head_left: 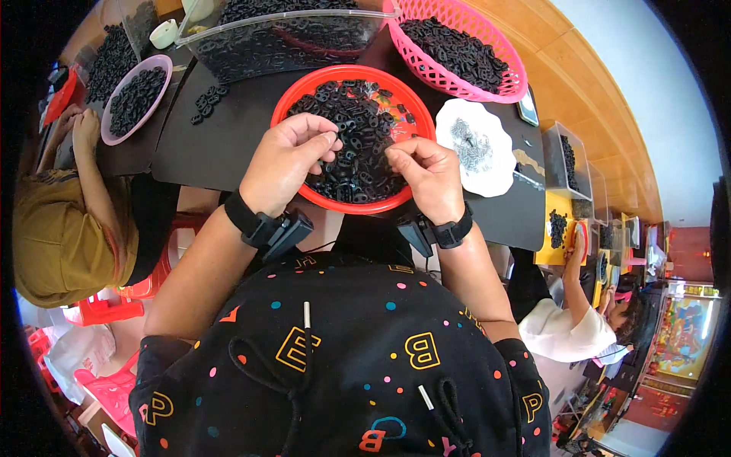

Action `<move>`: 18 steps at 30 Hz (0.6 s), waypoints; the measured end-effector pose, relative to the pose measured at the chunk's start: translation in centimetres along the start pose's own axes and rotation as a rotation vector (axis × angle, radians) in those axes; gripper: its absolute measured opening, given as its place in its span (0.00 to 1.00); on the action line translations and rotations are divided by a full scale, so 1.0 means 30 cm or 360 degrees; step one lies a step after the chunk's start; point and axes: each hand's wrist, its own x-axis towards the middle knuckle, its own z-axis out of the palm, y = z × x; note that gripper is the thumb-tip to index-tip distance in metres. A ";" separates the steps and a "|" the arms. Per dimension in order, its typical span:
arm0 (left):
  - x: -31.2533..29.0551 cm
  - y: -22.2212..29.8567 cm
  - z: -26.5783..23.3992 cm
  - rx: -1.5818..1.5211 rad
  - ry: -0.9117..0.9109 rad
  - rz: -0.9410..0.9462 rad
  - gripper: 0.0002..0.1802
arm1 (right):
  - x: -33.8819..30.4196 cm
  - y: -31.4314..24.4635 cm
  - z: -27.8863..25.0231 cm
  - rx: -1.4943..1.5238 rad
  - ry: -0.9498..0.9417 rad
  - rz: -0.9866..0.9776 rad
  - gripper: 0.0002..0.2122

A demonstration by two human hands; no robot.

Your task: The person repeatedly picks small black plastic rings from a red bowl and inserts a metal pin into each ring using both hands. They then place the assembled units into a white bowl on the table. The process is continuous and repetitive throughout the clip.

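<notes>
Angled inward, a left hand (283, 156) and a right hand (432, 174) hover over a round red plastic basin (354, 206) on a dark brown bench (217, 148), the fingers (326, 142) of each closed in a pinch, though any grip on something is hard to make out; small black two-holed pieces (356, 145) lie heaped in the basin, some hidden by the hands, a clear plastic bin (304, 55) cut off at the top
</notes>
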 end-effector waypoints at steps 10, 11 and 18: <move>0.037 0.043 0.103 0.1797 -0.0278 0.0772 0.12 | 0.011 0.034 -0.048 0.0315 -0.0002 0.0005 0.02; 0.047 0.044 0.114 0.1890 -0.0323 0.0785 0.12 | 0.011 0.034 -0.049 0.0370 -0.0019 0.0001 0.02; 0.123 0.032 0.151 0.2286 -0.0470 0.0696 0.09 | 0.012 0.039 -0.064 0.0339 -0.0043 0.0018 0.03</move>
